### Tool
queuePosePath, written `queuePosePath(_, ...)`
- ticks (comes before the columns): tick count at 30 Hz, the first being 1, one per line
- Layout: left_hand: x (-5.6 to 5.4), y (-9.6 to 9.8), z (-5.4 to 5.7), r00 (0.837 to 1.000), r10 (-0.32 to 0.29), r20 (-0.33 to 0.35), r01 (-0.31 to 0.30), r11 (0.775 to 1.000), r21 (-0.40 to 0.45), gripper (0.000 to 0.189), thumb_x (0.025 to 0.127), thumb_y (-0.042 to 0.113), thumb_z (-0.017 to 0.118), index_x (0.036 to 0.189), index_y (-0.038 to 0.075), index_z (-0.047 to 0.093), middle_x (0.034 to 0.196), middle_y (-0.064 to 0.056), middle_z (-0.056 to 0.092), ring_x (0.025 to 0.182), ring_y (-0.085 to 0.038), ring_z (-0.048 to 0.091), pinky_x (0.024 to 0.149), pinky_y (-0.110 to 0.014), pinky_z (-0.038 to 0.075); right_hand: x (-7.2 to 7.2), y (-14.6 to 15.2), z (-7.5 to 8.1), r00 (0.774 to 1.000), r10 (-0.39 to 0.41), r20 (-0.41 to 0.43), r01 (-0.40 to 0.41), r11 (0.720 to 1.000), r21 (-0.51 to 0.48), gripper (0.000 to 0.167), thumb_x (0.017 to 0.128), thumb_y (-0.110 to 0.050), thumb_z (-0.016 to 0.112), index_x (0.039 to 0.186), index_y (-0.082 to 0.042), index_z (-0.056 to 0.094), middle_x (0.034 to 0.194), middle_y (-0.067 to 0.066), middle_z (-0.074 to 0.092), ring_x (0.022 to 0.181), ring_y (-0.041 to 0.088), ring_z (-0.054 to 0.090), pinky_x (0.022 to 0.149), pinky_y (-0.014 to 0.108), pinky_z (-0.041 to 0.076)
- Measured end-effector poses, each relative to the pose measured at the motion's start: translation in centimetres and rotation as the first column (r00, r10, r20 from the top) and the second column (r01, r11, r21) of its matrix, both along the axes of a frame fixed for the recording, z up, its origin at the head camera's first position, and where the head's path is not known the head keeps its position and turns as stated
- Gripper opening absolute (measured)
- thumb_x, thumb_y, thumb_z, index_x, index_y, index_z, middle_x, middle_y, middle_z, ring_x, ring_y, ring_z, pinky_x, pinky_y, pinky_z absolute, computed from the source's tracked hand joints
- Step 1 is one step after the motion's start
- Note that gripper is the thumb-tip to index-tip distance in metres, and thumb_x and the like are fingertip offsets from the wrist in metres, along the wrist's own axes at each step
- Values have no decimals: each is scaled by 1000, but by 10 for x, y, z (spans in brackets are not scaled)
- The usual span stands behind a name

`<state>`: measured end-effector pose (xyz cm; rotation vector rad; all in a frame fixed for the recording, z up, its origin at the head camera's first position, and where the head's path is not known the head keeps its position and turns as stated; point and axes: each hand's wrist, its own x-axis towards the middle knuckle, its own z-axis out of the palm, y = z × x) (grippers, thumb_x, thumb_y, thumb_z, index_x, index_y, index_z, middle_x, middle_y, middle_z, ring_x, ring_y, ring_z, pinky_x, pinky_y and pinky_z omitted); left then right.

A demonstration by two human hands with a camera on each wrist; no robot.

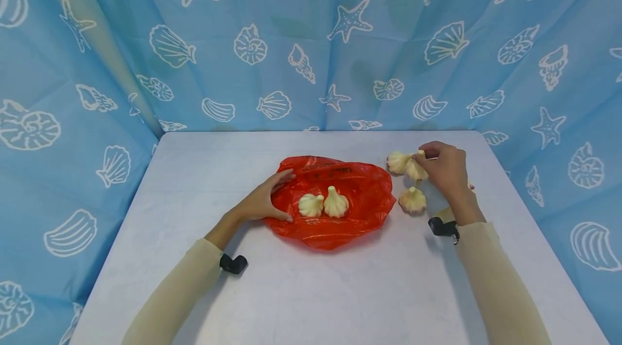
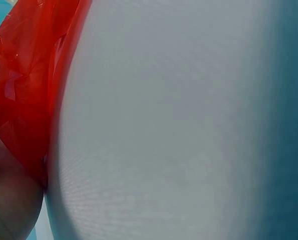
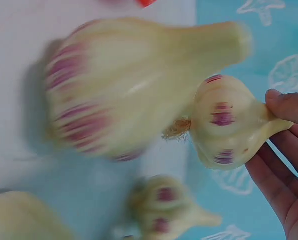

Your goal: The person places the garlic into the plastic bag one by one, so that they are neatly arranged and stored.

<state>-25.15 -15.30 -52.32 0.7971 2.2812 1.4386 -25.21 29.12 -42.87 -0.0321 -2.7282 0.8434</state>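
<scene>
One red plastic bag (image 1: 311, 234), crumpled and marked with dark lettering, lies near the middle of the table (image 1: 320, 291), and two garlic bulbs (image 1: 336, 203) sit side by side within its raised edges. The person's left hand (image 1: 259, 199) rests against the bag's left side, thumb and fingers spread wide apart. The right hand (image 1: 444, 167) pinches the neck of one more bulb, the held bulb (image 1: 416, 169), narrowly between thumb and fingers, to the right of the bag. Two others show plainly nearby: a far bulb (image 1: 396, 163) just left of the held one, and a near bulb (image 1: 412, 201) close to the bag's right edge. Parts of further bulbs show about the right wrist; the right wrist view catches a blurred bulb (image 3: 171, 207) with purple marks and a pale rounded shape (image 3: 23, 217) at the lower left, so an exact total cannot be told. Two pale sleeves cover the forearms, with one black device (image 1: 234, 264) at each wrist. The tabletop is plain and whitish; around it hangs a blue curtain (image 1: 359, 48) printed with white shells and starfish.
</scene>
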Motion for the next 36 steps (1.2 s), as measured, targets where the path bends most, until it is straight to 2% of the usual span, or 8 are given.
queuePosePath(4,0,-1,1,1000,4,-6,-4,1000,3,107,69,26,90,154,18,25,151,-2,39,140,-20,34,110,-46,34,-2,-14,19,995,38,-89,-39,999,-8,28,88,-23,73,104,0,71,96,18,71,86,32,67,77,47,56)
queuePosePath(9,0,-2,0,1000,14,1,-14,1000,-12,106,69,28,89,154,21,26,151,0,39,139,-18,34,109,-45,36,-7,-39,42,972,111,-206,-125,990,-58,25,85,-18,77,101,1,72,94,16,72,85,30,69,78,47,57)
queuePosePath(13,1,-2,0,1000,20,2,-20,1000,-8,106,69,26,89,154,21,25,150,-1,39,139,-20,34,109,-46,36,-9,-66,56,954,167,-248,-195,976,-96,23,84,-16,78,100,-1,74,94,13,72,85,27,70,78,44,57)
queuePosePath(17,2,-3,-1,1000,25,9,-25,1000,-5,106,69,26,89,154,21,26,150,-1,39,139,-20,34,109,-46,36,-12,-95,62,942,219,-253,-258,957,-132,22,84,-18,78,101,-3,75,93,11,73,81,25,71,77,42,58)
queuePosePath(23,1,-3,-3,999,32,15,-31,999,-9,106,70,29,89,154,21,26,150,2,40,138,-17,34,109,-44,36,-14,-136,62,916,306,-257,-359,914,-190,21,83,-18,79,101,-8,76,91,6,73,79,18,71,75,34,58)
queuePosePath(28,1,-1,-3,1000,30,4,-30,999,-28,107,69,34,89,154,21,25,150,2,40,138,-17,34,108,-46,37,-13,-163,56,901,366,-233,-416,881,-225,18,83,-17,80,98,-9,76,90,6,74,79,17,72,74,32,58)
queuePosePath(36,1,1,0,999,38,-4,-38,998,-45,107,68,37,89,154,25,26,149,4,40,138,-13,34,110,-43,35,-6,-183,28,904,412,-118,-428,860,-278,18,84,-21,79,98,-11,75,90,2,73,82,15,71,75,31,58)
